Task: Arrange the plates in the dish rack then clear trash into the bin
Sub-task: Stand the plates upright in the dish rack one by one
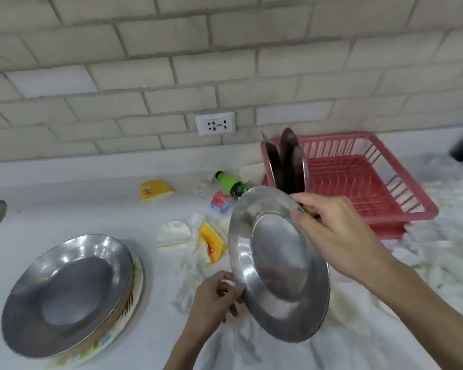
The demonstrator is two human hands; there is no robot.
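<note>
The plate [278,263] is silver-grey, like the top of the stack [67,292], whose bottom plate [130,307] is white with a green leaf print. The rack [372,182] is pink-red and the racked plates [286,161] look dark grey. The bottle [229,181] is green with a dark label, the wrappers [155,190] [211,243] yellow with red print, the packet [221,201] pink and blue, the socket [215,123] white, and the wall [145,62] pale beige in a brick pattern.

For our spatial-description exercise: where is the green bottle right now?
In the head view, the green bottle lies on the counter just left of the pink dish rack, beyond the held steel plate.
</note>
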